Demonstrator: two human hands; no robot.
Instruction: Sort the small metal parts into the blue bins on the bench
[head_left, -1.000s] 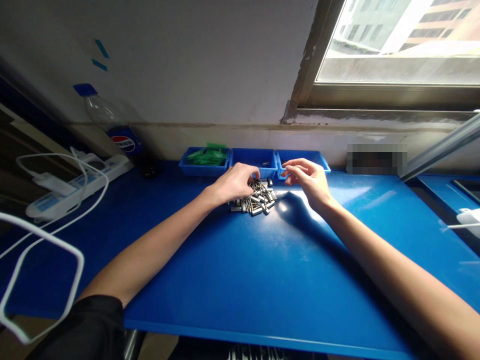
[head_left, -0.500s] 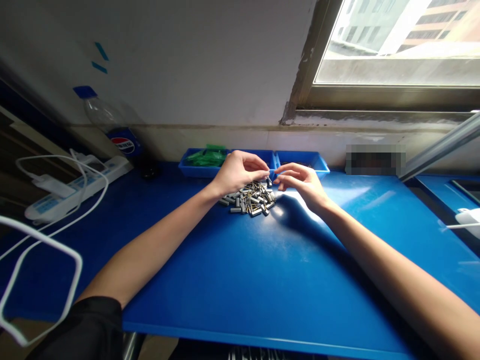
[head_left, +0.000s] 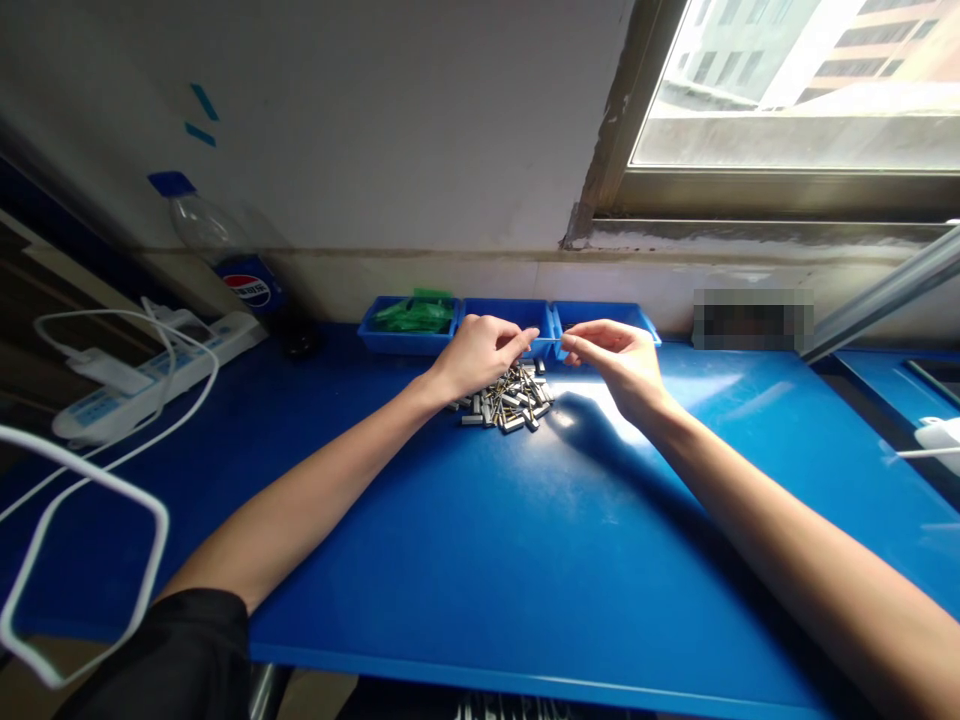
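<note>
A pile [head_left: 510,400] of small metal parts is seen on the blue table [head_left: 525,560], towards its far edge and just in front of three blue bins. The parts are short silver pieces, some with gold ends, heaped loosely and touching one another.

The left hand [head_left: 480,355] is held over the pile's left and rear side, knuckles up, with its fingers [head_left: 525,338] stretched to the right and drawn together. Whether a part is gripped there cannot be told. The right hand [head_left: 619,358] is held just right of the pile, apart from it, with thumb and forefinger brought close in a pinch. Anything between them is too small to be made out. The two sets of fingertips are near each other above the pile's far edge.

Behind the hands, the left bin [head_left: 375,330] is filled with green pieces [head_left: 412,312]. The middle bin [head_left: 525,310] and right bin [head_left: 641,322] are partly hidden by the hands. Further left, a bottle [head_left: 225,250] is leaned at the wall, and a power strip [head_left: 150,375] with white cable [head_left: 187,400] is laid on the table. A window [head_left: 795,80] is set above right.
</note>
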